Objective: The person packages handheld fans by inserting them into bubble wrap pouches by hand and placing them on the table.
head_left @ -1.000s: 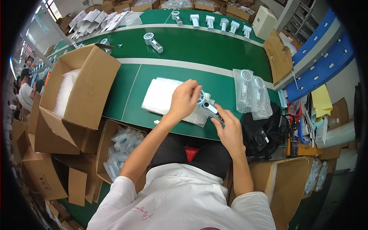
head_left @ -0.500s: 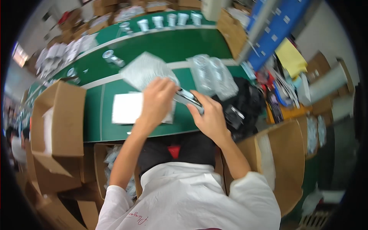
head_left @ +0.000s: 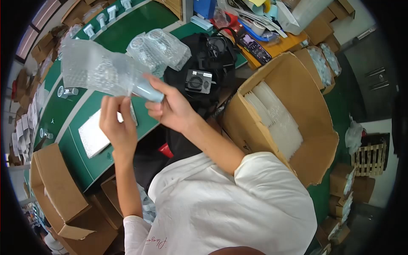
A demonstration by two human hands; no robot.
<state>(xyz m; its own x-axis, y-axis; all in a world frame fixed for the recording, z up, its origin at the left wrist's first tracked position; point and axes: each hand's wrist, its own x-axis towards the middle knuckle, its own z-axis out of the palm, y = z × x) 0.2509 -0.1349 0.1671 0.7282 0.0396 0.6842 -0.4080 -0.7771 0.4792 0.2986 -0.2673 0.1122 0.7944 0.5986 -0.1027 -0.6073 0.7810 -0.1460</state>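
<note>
My right hand [head_left: 174,106] is closed around the smooth pale-blue handle [head_left: 147,90] of a handheld device whose exact kind I cannot make out. The device's far end sits inside a clear bubble-wrap bag [head_left: 93,68], which stretches away to the left above the table. Just below the bag's mouth, my left hand [head_left: 117,125] pinches the bag's edge between thumb and fingers. Beneath and beyond it, a white stack of flat bubble-wrap bags [head_left: 94,135] lies on the green table [head_left: 80,114]. Two bubble-wrapped devices [head_left: 159,49] rest behind my right hand.
A black bag [head_left: 178,78] with a small fan unit [head_left: 199,81] lies at the table's edge. To my right stands an open carton [head_left: 318,140] holding bubble-wrap bags [head_left: 276,123]. Another carton [head_left: 59,187] is at left. Several unwrapped devices [head_left: 101,20] stand along the back.
The view has turned to the right. The device is now partly inside a bubble-wrap bag, which is lifted off the table. My left hand has shifted to the bag's edge.
</note>
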